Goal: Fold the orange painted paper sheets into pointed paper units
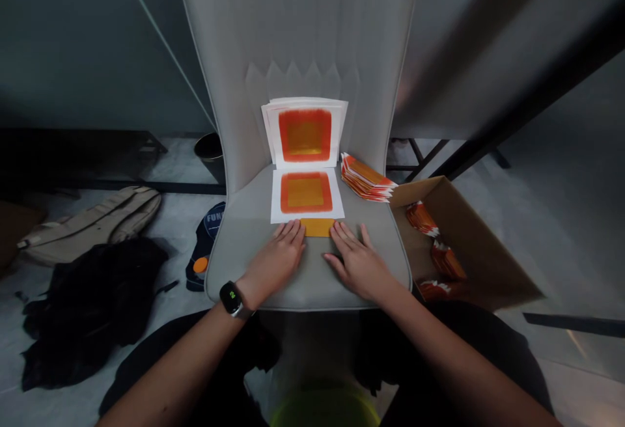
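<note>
A small folded paper [317, 228], gold on its upper face, lies flat on the light grey chair seat [244, 251]. My left hand [279, 254] rests its outstretched fingertips on the paper's left end. On the right end lie the fingers of my right hand [355, 254], its thumb spread apart. Just beyond, partly under the folded piece, is a white sheet [276, 196] with an orange square and a gold middle. A stack of similar sheets [339, 127] leans against the backrest. To the right, several folded orange and gold papers [366, 179] sit in a pile.
An open cardboard box [481, 245] right of the chair holds several folded paper bundles [446, 261]. On the floor at left are a beige bag [102, 222], black cloth [88, 303], a dark blue cap [213, 219], an orange bottle cap [200, 264] and a black bin [209, 153].
</note>
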### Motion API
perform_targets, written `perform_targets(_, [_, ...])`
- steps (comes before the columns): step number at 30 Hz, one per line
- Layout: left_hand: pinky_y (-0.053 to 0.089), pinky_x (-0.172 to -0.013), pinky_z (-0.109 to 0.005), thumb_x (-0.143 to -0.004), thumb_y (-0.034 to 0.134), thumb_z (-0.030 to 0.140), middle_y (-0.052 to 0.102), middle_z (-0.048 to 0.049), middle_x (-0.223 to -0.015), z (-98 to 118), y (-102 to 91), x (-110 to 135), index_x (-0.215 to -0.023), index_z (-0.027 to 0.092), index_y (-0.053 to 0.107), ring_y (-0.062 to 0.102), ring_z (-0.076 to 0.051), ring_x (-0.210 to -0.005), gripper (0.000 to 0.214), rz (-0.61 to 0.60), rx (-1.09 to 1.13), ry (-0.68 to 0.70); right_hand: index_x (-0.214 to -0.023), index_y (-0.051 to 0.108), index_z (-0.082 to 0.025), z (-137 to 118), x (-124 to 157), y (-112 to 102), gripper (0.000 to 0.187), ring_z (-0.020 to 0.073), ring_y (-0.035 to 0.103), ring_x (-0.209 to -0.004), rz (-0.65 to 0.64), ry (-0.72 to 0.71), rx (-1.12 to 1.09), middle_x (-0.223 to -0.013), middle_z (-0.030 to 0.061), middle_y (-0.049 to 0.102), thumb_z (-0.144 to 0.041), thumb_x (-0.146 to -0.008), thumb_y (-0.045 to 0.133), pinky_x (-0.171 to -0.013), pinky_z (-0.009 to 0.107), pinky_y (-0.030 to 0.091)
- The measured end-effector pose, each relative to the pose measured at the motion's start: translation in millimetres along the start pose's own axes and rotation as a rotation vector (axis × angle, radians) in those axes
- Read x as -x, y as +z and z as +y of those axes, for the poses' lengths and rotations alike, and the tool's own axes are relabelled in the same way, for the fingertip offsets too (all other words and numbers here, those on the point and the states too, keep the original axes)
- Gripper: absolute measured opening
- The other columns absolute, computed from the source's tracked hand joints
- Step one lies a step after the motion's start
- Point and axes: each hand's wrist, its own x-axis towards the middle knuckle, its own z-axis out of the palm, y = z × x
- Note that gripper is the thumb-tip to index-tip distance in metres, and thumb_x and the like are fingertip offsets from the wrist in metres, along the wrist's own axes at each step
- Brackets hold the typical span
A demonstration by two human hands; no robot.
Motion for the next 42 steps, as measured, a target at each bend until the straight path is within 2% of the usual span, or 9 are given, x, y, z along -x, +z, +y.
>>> perform_targets(5, [0.036, -0.117, -0.055, -0.106, 0.044, 0.035, 0.059, -0.0192, -0.144, 6.3, -11.8, -8.1, -0.14, 0.012, 0.055, 0.052, -0.033, -0.137, 0.043, 0.045, 0.028, -0.043, -0.144, 0.056, -0.019, 15.5, -11.3, -13.5, 0.042, 0.0305, 0.053, -0.139, -0.056, 0.0, -0.067, -0.147, 0.0163, 0.058, -0.032, -0.104, 0.05, -0.122, 0.065, 0.022])
perform_targets(8, [0.046, -0.105, -0.05, -0.102, 0.056, 0.04, 0.068, -0.011, -0.131, -2.3, -21.7, -14.9, -0.132, 0.019, 0.061, 0.058, -0.031, -0.119, 0.037, 0.066, 0.097, -0.065, -0.13, 0.065, -0.023, 28.0, -22.0, -20.5, 0.031, 0.0261, 0.065, -0.123, -0.039, -0.02, -0.145, -0.133, 0.0104, 0.07, -0.026, -0.103, 0.051, -0.117, 0.057, 0.035])
perform_targets(12, [0.047, -0.097, -0.044, -0.099, 0.061, 0.038, 0.072, -0.0068, -0.118, -16.1, -28.0, -22.0, -0.124, 0.021, 0.066, 0.056, -0.028, -0.107, 0.03, 0.109, 0.17, -0.056, -0.124, 0.069, -0.022, 33.4, -31.0, -23.8, 0.028, 0.0271, 0.064, -0.116, 0.011, -0.05, -0.181, -0.128, 0.0098, 0.071, -0.028, -0.098, 0.062, -0.102, 0.047, 0.048])
perform_targets(17, [0.046, -0.094, -0.043, -0.105, 0.052, 0.037, 0.073, -0.0054, -0.112, -17.1, -29.3, -24.7, -0.117, 0.022, 0.068, 0.056, -0.026, -0.105, 0.026, 0.14, 0.185, -0.034, -0.123, 0.07, -0.024, 35.9, -35.9, -21.8, 0.027, 0.0275, 0.063, -0.111, 0.054, -0.014, -0.191, -0.122, 0.0078, 0.074, -0.026, -0.097, 0.064, -0.096, 0.045, 0.046])
perform_targets(21, [0.046, -0.092, -0.043, -0.102, 0.058, 0.04, 0.074, -0.0051, -0.112, -14.6, -30.8, -24.7, -0.118, 0.024, 0.07, 0.058, -0.027, -0.106, 0.026, 0.158, 0.154, -0.015, -0.111, 0.076, -0.026, 41.2, -38.1, -25.1, 0.019, 0.0253, 0.067, -0.101, 0.116, 0.006, -0.203, -0.108, 0.005, 0.079, -0.025, -0.1, 0.061, -0.09, 0.043, 0.043])
perform_targets(25, [0.044, -0.091, -0.044, -0.104, 0.055, 0.031, 0.078, -0.0035, -0.106, -14.4, -32.2, -25.7, -0.118, 0.026, 0.072, 0.062, -0.028, -0.11, 0.023, 0.18, 0.129, -0.004, -0.107, 0.078, -0.028, 40.3, -38.2, -30.3, 0.015, 0.0238, 0.069, -0.097, 0.178, -0.009, -0.28, -0.102, 0.0031, 0.08, -0.027, -0.098, 0.065, -0.09, 0.041, 0.043])
perform_targets(30, [0.042, -0.095, -0.046, -0.102, 0.059, 0.029, 0.079, -0.0012, -0.105, -1.5, -34.8, -28.8, -0.116, 0.029, 0.073, 0.062, -0.028, -0.116, 0.02, 0.174, 0.132, 0.012, -0.111, 0.077, -0.032, 25.0, -38.4, -31.4, 0.018, 0.0241, 0.067, -0.101, 0.138, -0.069, -0.208, -0.106, 0.002, 0.08, -0.035, -0.1, 0.063, -0.094, 0.043, 0.038])
perform_targets(35, [0.042, -0.097, -0.045, -0.102, 0.059, 0.033, 0.078, -0.0007, -0.105, 16.1, -36.0, -36.3, -0.114, 0.029, 0.073, 0.061, -0.026, -0.112, 0.019, 0.166, 0.167, 0.045, -0.108, 0.078, -0.028, 14.4, -40.5, -31.2, 0.019, 0.0221, 0.067, -0.094, 0.089, -0.111, -0.147, -0.099, 0.0028, 0.08, -0.031, -0.102, 0.06, -0.088, 0.04, 0.038])
perform_targets(42, [0.042, -0.093, -0.043, -0.102, 0.059, 0.033, 0.078, -0.001, -0.1, 9.8, -34.8, -41.9, -0.109, 0.029, 0.075, 0.062, -0.024, -0.108, 0.018, 0.14, 0.169, 0.099, -0.103, 0.079, -0.027, 40.8, -33.2, -39.8, 0.015, 0.0211, 0.069, -0.091, 0.085, -0.127, -0.305, -0.096, 0.0027, 0.079, -0.028, -0.098, 0.065, -0.083, 0.035, 0.047])
